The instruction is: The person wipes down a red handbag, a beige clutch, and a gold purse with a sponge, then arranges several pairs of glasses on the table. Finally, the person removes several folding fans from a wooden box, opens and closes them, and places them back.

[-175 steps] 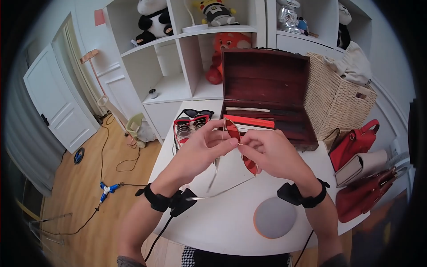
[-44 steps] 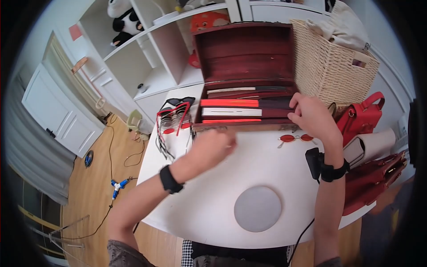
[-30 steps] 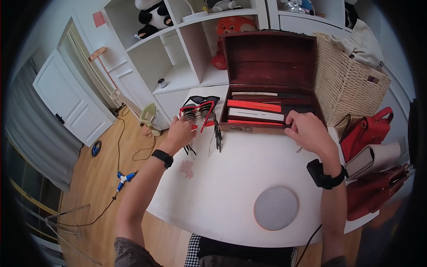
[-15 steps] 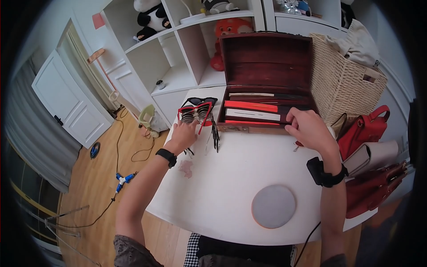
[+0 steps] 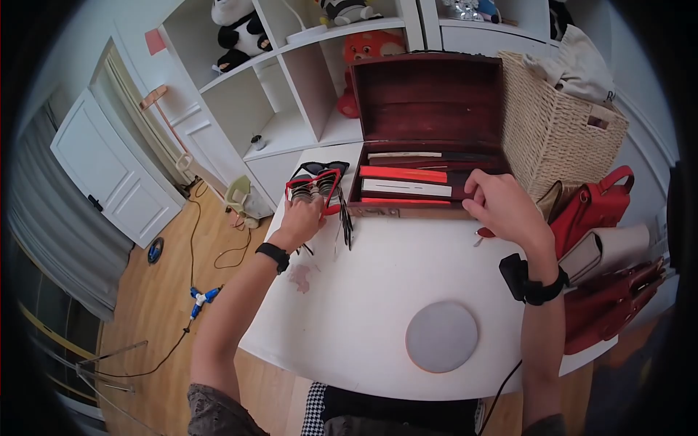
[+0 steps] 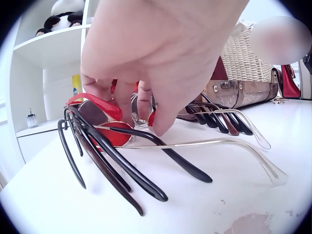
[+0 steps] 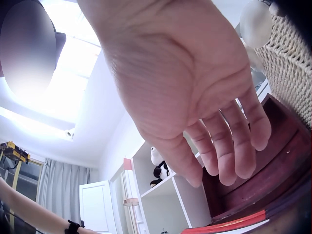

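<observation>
My left hand (image 5: 300, 219) is at a stack of sunglasses (image 6: 117, 136) on the left of the table, its fingers and thumb lowered around the middle of the frames. Red rims, dark lenses and round red lenses show; several temples (image 6: 122, 165) spread toward the wrist camera. The hand hides much of the front pair. My right hand (image 5: 507, 209) hovers at the front right corner of the opened dark red wooden chest (image 5: 429, 102), fingers loosely bent with nothing held. Below it, red-lensed sunglasses (image 5: 486, 233) lie on the table, mostly covered by the hand.
Orange-red and white flat pieces (image 5: 406, 187) stand inside the chest. A wicker basket (image 5: 560, 131) stands to its right, with several handbags (image 5: 596, 211) at the table's right side. A round grey disc (image 5: 441, 336) lies near the front edge of the white table (image 5: 349, 291).
The two hands worked on red-lensed sunglasses, which then lay at the right by the chest. My left hand has since swung left and reached into the stack. The right hand stays by the chest.
</observation>
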The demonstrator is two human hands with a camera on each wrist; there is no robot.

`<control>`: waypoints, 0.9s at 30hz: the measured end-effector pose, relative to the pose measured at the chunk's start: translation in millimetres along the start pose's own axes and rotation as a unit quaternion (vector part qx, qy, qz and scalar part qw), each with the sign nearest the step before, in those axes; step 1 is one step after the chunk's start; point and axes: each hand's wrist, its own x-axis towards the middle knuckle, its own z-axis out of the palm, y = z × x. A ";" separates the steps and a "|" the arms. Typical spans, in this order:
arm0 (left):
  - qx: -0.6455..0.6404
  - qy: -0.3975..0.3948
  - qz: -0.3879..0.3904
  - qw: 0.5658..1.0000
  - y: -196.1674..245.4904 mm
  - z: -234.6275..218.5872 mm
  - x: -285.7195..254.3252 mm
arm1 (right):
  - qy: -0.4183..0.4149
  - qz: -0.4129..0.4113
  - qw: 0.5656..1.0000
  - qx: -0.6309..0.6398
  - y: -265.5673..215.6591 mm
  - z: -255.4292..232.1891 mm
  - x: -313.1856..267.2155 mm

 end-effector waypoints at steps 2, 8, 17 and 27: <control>-0.020 -0.035 -0.011 0.999 1.0 -1.3 -0.6 | -0.004 0.000 1.000 -0.002 -2.4 -1.7 0.0; -0.047 -0.026 0.039 0.998 -0.2 -12.0 -4.1 | -0.008 -0.002 1.000 0.002 -5.2 -4.4 -0.9; -0.219 -0.062 -0.015 0.974 8.9 -50.8 -23.6 | -0.023 0.003 1.000 0.007 -9.4 -6.7 -2.6; -0.332 -0.203 -0.145 0.910 46.7 -94.7 -35.0 | -0.019 -0.004 1.000 0.007 -9.3 -5.1 -2.8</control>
